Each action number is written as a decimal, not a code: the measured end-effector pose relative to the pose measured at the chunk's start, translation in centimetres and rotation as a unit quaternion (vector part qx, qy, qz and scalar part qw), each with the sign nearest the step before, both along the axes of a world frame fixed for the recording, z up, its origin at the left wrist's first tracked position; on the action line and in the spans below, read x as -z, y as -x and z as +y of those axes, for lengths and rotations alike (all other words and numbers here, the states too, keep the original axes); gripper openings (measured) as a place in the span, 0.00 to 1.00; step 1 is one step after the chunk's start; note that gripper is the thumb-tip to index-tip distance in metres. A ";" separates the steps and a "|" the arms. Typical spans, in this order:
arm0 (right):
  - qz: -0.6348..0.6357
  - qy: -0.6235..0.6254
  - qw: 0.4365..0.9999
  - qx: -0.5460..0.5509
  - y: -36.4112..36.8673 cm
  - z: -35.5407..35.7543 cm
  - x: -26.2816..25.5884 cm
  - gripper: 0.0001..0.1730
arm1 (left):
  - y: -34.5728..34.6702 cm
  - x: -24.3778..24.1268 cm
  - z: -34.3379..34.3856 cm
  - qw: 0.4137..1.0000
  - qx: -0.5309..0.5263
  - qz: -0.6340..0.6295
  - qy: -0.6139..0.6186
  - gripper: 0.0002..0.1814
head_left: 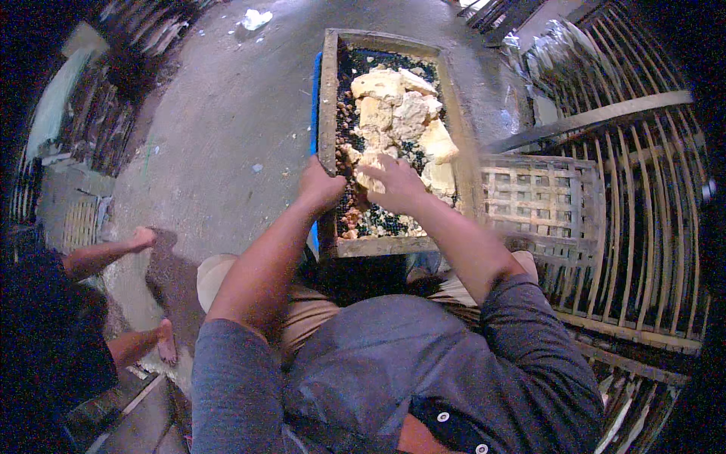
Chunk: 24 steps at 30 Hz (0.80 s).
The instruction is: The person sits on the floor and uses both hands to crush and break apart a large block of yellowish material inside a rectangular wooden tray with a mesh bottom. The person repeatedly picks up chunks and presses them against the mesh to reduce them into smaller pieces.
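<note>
A rectangular wooden-framed sieve [328,108] with dark mesh lies before me. Pale yellow, crumbly lumps [375,116] are heaped along its middle, and small brownish bits [349,218] gather on its left side. My left hand [322,184] grips the frame's left side, thumb over the inner edge. Over the near end of the heap, my right hand [394,181] has its fingers spread and touches a pale lump [371,177], which it partly hides. Whether those fingers press on the lump I cannot tell. A blue edge [315,102] shows beneath the frame's left side.
Slatted bamboo or wooden panels [641,215] stand close on the right, near a woven lattice panel [530,187]. At left, another person's bare foot [167,340] rests on the concrete floor [227,125]. A white scrap [256,19] lies at the far end.
</note>
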State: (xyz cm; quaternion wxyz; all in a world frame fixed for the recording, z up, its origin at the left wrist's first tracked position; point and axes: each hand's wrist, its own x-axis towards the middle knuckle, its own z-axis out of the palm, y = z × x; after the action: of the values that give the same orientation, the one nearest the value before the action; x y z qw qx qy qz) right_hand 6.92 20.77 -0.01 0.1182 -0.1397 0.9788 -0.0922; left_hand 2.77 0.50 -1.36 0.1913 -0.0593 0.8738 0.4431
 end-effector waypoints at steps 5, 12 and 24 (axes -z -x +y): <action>0.048 0.140 0.986 0.072 -1.3 0.7 0.5 0.23 | 0.1 -0.4 0.2 1.000 -0.007 -0.009 0.011 0.39; -0.012 0.133 0.970 0.201 5.4 1.7 -2.0 0.30 | 0.3 0.2 0.4 0.999 -0.023 -0.024 0.011 0.39; -0.016 0.071 0.997 0.027 0.4 -0.4 0.7 0.23 | 0.5 0.9 0.5 1.000 -0.024 0.005 0.009 0.39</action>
State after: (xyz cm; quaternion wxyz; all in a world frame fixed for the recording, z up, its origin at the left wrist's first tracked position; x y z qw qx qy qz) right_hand 6.50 20.37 -0.68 0.1208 -0.1196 0.9713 -0.1664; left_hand 2.28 0.99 -2.23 0.1760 -0.0794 0.8772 0.4397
